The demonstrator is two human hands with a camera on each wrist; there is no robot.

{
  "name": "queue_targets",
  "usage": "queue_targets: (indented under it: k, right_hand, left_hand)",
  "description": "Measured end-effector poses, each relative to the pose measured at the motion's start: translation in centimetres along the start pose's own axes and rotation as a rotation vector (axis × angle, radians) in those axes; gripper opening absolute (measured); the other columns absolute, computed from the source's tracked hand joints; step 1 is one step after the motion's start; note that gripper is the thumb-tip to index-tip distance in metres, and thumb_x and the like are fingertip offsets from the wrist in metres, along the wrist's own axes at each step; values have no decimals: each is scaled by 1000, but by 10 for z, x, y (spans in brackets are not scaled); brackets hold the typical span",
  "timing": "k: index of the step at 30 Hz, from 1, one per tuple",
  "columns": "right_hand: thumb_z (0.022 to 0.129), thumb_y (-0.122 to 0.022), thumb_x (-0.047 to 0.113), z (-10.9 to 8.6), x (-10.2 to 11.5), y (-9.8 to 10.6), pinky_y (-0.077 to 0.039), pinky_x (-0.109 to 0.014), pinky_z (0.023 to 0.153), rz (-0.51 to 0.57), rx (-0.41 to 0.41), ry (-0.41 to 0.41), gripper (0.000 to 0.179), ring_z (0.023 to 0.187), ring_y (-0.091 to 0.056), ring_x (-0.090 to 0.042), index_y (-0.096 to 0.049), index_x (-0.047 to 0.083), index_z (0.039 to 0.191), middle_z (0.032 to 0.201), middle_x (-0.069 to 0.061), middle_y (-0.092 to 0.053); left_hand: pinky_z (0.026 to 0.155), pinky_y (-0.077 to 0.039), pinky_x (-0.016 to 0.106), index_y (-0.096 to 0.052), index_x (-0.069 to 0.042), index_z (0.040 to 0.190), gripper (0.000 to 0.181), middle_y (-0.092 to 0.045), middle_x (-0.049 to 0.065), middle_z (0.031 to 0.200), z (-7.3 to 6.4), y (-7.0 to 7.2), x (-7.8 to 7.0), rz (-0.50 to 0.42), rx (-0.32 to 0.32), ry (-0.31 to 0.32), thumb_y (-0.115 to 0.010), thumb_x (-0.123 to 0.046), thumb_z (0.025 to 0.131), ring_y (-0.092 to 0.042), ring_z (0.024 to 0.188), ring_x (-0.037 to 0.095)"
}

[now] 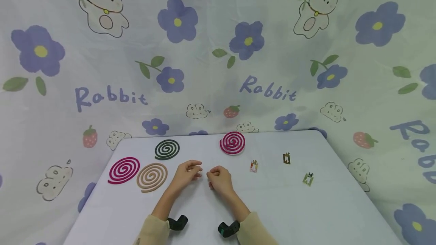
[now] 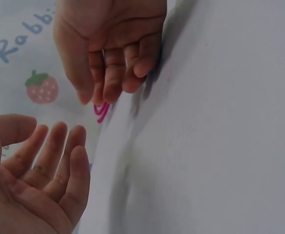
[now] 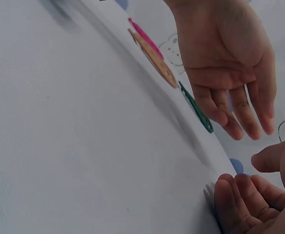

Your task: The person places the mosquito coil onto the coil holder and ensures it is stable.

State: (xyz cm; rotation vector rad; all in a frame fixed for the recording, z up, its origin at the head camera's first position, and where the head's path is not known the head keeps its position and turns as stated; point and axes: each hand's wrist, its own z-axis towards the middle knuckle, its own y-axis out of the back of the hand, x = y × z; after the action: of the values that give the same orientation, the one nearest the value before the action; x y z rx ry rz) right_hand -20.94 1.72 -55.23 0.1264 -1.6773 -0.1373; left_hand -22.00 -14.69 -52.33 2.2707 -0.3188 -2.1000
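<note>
My left hand (image 1: 186,175) and right hand (image 1: 220,180) hover over the middle of the table, a short gap between their fingertips. Both hold nothing; their fingers are loosely bent. In the left wrist view, my left hand (image 2: 40,180) shows its palm below the right hand (image 2: 113,44). The tan mosquito coil (image 1: 152,177) is nearest my left hand. Beside it lie a magenta coil (image 1: 124,170) and, farther back, a dark green coil (image 1: 167,149). Another magenta coil (image 1: 232,142) lies beyond my right hand.
Right of my hands lie three small flat frame-shaped pieces with prongs on top: a whitish, orange-patterned one (image 1: 254,169), a brown one (image 1: 284,158) and a green one (image 1: 305,179). A rabbit-printed curtain (image 1: 211,63) hangs behind the white table (image 1: 293,214).
</note>
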Motion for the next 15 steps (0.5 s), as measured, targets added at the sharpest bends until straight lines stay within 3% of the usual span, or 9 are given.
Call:
queue_targets:
  k: [5, 15]
  right_hand:
    - [89, -69, 13, 0, 0, -10, -48, -23, 46, 0, 31, -5, 13, 50, -58, -12, -62, 3, 93, 70, -4, -63]
    - [88, -70, 12, 0, 4, -27, -48, -23, 44, -2, 66, -6, 11, 48, -57, -12, -62, 4, 90, 67, -2, -60]
  left_hand:
    - [73, -56, 37, -60, 6, 120, 28, -67, 21, 102, -10, 12, 2, 12, -19, 8, -58, -8, 96, -68, 88, 33]
    - [77, -55, 44, -60, 7, 120, 27, -66, 22, 102, -24, 36, 3, 32, -70, 11, -58, -7, 96, -67, 88, 35]
